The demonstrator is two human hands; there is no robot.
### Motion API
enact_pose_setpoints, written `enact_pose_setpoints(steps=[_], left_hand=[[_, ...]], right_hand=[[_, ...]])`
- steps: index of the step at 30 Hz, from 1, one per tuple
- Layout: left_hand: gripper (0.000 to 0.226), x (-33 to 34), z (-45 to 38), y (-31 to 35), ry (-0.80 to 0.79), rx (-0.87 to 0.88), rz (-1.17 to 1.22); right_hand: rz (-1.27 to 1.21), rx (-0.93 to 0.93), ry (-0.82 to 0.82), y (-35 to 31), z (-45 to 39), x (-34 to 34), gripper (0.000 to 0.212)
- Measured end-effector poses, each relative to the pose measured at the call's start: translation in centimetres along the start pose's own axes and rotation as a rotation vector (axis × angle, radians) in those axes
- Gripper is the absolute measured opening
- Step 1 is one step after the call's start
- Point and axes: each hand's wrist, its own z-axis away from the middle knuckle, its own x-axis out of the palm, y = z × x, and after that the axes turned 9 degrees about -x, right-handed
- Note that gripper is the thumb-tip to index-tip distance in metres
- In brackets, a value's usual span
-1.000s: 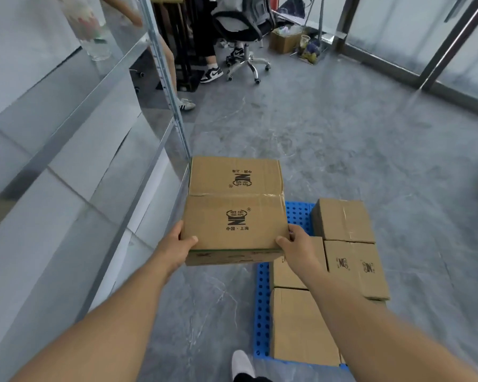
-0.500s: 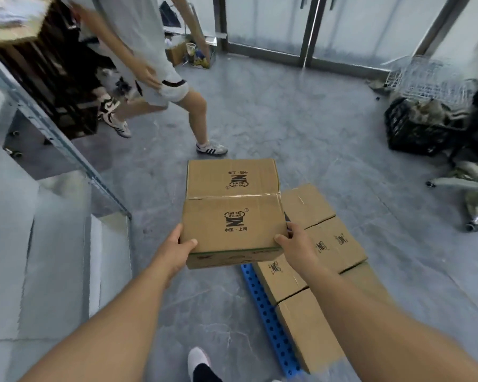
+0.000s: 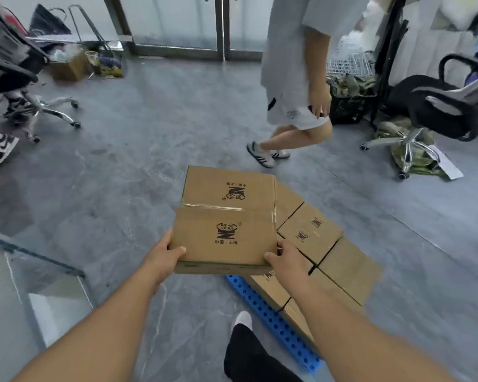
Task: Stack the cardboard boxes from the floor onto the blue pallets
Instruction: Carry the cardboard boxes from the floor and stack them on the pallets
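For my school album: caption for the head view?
Both hands carry a cardboard box above the boxed blue pallet.

Cardboard box [image 3: 226, 216] between both hands [image 3: 164, 257]; stacked boxes [image 3: 312, 232] on blue pallet [image 3: 273, 326]

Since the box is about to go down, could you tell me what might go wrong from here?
1. The carried box is held only at its near corners by the left hand and right hand; its far end could dip or slip.
2. It hides part of the boxes on the pallet, so it may land askew.
3. Another person walks just beyond the blue pallet; swinging the box forward could bump them.
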Motion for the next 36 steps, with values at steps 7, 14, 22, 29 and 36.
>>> enact_pose_setpoints(steps=[7,14,22,29,36], left_hand=[[0.053,-0.6,-8.0,4.8,-0.038,0.015,-0.145],[0.053,-0.7,-16.2,6.4,-0.123,-0.024,-0.173],[0.050,-0.8,-26.5,5.6,-0.225,-0.036,-0.291],[0.059,1.4,-37.5,2.5,-0.336,-0.093,-0.363],[0.058,4.7,-45.2,-3.2,-0.368,-0.158,-0.355]], right_hand=[[-0.110,0.098,0.052,-0.6,-6.4,1.9,0.019],[-0.095,0.184,0.100,0.3,-11.5,4.8,0.013],[-0.098,0.339,0.161,2.8,-17.8,11.1,0.008],[-0.015,0.493,0.176,8.8,-23.9,16.6,0.010],[0.021,0.560,0.184,16.2,-28.5,21.3,0.016]])
